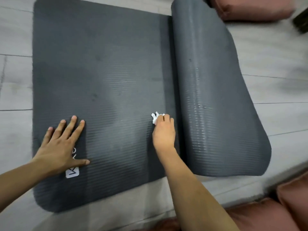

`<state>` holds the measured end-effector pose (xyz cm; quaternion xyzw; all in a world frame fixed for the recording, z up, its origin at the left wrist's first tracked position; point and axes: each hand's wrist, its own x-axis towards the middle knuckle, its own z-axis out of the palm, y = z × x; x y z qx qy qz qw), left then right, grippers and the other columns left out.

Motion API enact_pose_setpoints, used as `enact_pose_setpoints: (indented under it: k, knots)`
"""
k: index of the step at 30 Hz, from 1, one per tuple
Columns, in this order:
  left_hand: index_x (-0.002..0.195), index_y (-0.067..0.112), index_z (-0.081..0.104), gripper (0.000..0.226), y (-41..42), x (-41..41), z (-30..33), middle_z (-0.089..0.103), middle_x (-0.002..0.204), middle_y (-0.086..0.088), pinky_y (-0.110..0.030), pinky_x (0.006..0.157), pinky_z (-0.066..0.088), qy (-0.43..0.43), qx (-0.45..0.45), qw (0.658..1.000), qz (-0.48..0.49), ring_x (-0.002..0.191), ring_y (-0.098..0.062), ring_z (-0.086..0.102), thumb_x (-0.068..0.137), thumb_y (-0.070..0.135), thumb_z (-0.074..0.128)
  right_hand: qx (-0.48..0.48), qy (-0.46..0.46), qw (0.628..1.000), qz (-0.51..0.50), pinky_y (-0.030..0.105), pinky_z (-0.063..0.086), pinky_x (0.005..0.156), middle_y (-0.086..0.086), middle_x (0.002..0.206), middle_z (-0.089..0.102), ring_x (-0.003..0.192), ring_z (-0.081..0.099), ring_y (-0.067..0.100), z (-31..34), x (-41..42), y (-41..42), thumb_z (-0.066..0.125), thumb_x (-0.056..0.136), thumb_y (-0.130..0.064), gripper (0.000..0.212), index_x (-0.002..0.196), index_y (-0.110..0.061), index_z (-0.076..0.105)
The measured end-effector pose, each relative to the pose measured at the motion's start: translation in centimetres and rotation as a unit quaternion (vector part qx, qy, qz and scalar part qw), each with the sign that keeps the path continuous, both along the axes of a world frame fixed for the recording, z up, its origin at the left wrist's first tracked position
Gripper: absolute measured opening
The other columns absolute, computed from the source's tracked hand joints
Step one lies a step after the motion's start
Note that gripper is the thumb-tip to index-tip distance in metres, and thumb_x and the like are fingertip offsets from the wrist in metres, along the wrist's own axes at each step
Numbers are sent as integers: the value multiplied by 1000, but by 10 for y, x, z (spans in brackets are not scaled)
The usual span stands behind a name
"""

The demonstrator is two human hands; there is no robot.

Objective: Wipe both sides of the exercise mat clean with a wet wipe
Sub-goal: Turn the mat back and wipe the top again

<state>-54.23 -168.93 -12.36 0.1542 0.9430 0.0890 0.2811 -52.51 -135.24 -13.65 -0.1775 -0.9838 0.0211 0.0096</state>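
Fingers: right hand (164, 132) clenched on wet wipe (155, 117); left hand (61, 145) splayed flat, released.
Mat (103, 72): beneath both hands, on floor (15, 80).
Axis: runs left-right; rolled part (213, 90) just right of the wipe.

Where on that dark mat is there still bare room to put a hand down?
The flat mat is bare across its far half and between the left hand and the right hand, which holds the wet wipe. It is crowded at the right, where the folded-over part lies.
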Motion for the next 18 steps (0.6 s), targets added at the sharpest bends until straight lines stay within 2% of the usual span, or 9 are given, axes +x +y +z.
enact_pose_setpoints:
  k: [1, 3, 5, 8, 9, 11, 13, 18]
  knots:
    - [157, 28, -25, 145, 0, 0, 0, -28, 165, 8, -51, 126, -3, -3, -8, 1000, -3, 159, -27, -13, 61, 89, 65, -11, 6, 1000, 7, 36, 49, 81, 13, 107, 60, 93, 54, 30, 0, 6, -18, 59, 79, -4, 28, 107, -5, 64]
    - [159, 28, -21, 147, -1, -1, -1, -26, 167, 8, -53, 126, 2, -6, -23, 1000, 0, 159, -28, -8, 59, 90, 68, -67, 0, 994, 81, 34, 48, 89, 15, 117, 59, 103, 54, 29, -5, 26, -65, 52, 83, -13, 36, 117, -3, 62]
    - [161, 24, -16, 150, 0, -2, -1, -22, 168, 6, -55, 126, 8, 0, -31, 1000, 3, 159, -29, -3, 58, 88, 72, -122, 16, 979, 161, 33, 48, 92, 12, 116, 59, 106, 54, 28, -7, 51, -99, 45, 88, -17, 37, 119, -7, 62]
    - [149, 19, -38, 146, 14, -7, 18, -37, 162, 0, -51, 127, 14, -35, -101, 994, -28, 159, -31, -9, 70, 87, 64, -169, -18, 954, 247, 34, 47, 98, 7, 116, 56, 110, 52, 27, -8, 72, -104, 58, 82, -12, 38, 121, -13, 58]
    - [147, 18, -40, 143, 20, -9, 27, -38, 162, -2, -50, 127, 16, -51, -124, 990, -41, 159, -32, -10, 74, 85, 63, -176, -34, 949, 260, 34, 46, 99, 5, 115, 56, 109, 51, 25, -9, 76, -101, 60, 82, -12, 38, 119, -14, 58]
    - [153, 18, -34, 136, 29, -12, 40, -34, 165, -6, -49, 126, 23, -74, -143, 986, -52, 159, -32, -7, 80, 78, 63, -186, -38, 945, 267, 34, 47, 98, 3, 111, 56, 106, 52, 24, -10, 84, -101, 59, 83, -13, 30, 112, -16, 61]
    - [160, 22, -22, 122, 30, -15, 53, -27, 169, -3, -48, 125, 27, -91, -143, 982, -86, 159, -30, -2, 86, 73, 61, -199, -32, 952, 232, 34, 50, 90, -1, 105, 57, 100, 53, 22, -7, 90, -107, 61, 79, -15, 23, 102, -19, 62]
    - [163, 34, 6, 83, 24, -17, 93, -2, 172, 4, -38, 124, 27, -74, -130, 968, -200, 156, -23, 19, 99, 58, 52, -234, -21, 960, 152, 36, 49, 78, -2, 99, 57, 88, 54, 23, 1, 85, -115, 60, 80, -18, 13, 92, -21, 56]
